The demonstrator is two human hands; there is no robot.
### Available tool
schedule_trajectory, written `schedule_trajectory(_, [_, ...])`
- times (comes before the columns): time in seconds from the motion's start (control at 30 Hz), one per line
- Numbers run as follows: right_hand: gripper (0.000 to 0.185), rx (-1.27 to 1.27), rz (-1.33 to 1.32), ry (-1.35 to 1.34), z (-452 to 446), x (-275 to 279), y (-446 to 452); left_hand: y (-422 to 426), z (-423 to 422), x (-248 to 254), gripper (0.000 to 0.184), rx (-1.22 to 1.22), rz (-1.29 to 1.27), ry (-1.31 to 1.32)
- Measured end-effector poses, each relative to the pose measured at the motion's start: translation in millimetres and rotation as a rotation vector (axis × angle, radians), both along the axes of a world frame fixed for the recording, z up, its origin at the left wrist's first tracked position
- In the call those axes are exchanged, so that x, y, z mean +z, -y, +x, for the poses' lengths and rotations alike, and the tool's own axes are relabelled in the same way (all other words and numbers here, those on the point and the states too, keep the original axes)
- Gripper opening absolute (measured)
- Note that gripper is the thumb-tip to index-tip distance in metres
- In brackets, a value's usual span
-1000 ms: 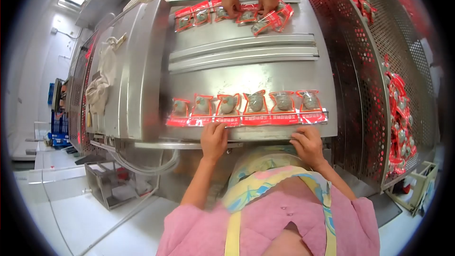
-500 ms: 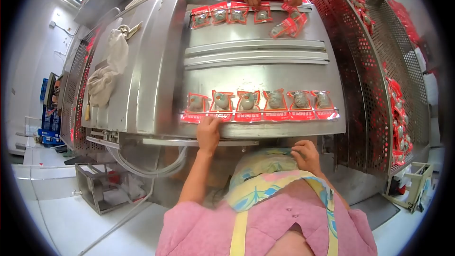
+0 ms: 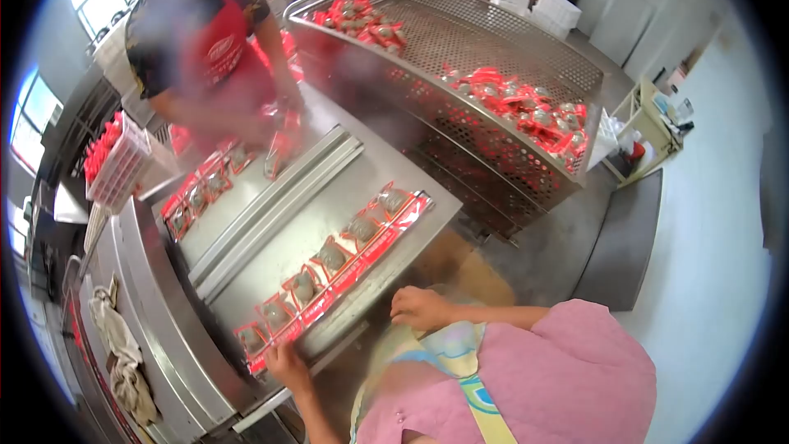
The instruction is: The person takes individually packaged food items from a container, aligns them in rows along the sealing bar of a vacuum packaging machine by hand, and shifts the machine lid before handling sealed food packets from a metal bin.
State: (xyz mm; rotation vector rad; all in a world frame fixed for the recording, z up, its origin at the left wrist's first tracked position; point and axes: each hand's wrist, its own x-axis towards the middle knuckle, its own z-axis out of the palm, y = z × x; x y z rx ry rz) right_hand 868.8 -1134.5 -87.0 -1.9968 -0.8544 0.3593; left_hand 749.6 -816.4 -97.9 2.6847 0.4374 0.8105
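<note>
A row of several red-edged clear packets (image 3: 331,256), each with a roundish grey-green item inside, lies along the near edge of the steel table (image 3: 411,166). Their red ends lie at a thin metal bar. At the lower left end of this row, my left hand (image 3: 286,364) touches the edge of a packet with curled fingers; whether it grips the film is too small to tell. My right hand (image 3: 417,309) hangs off the table edge, in front of the apron, with its fingers bent together and nothing visible in them.
Across the table a co-worker in a red apron (image 3: 226,49) handles packets beside a second row (image 3: 197,191). A perforated metal cart (image 3: 485,107) with many packets stands at the right. A cloth (image 3: 123,353) lies on the steel cover at left.
The view has swung to the right and shows more of the cart and room. My right hand has left the table edge and stays near the apron. My left hand remains at the row's left end.
</note>
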Motion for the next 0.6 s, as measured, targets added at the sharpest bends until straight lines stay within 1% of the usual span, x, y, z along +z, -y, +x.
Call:
schedule_trajectory(0.2, [0.014,-0.014,-0.041,-0.040,-15,-13,-7,-5,-2,-3,0.002,-0.037,-0.009,-0.028])
schedule_trajectory(0.3, [0.017,-0.012,-0.069,-0.073,-18,-10,-8,-3,-3,0,0.002,-0.060,-0.032,-0.013])
schedule_trajectory(0.33, [0.018,-0.006,-0.082,-0.075,-20,-12,-7,-4,-4,-2,0.005,-0.066,-0.036,-0.010])
schedule_trajectory(0.37, [0.018,0.001,-0.096,-0.078,-21,-12,-7,-2,-4,-3,0.006,-0.070,-0.038,0.022])
schedule_trajectory(0.43, [0.020,0.004,-0.098,-0.107,-22,-15,-7,16,-5,12,0.009,-0.075,-0.045,0.085])
schedule_trajectory(0.47, [0.020,0.001,-0.087,-0.104,-23,-20,-7,31,-4,20,0.012,-0.088,-0.178,0.132])
schedule_trajectory(0.57, [0.020,-0.008,-0.088,-0.148,-27,-21,-9,66,0,23,0.014,-0.185,-0.350,0.088])
schedule_trajectory(0.6, [0.021,-0.011,-0.094,-0.171,-28,-20,-10,77,-1,11,0.014,-0.266,-0.389,0.073])
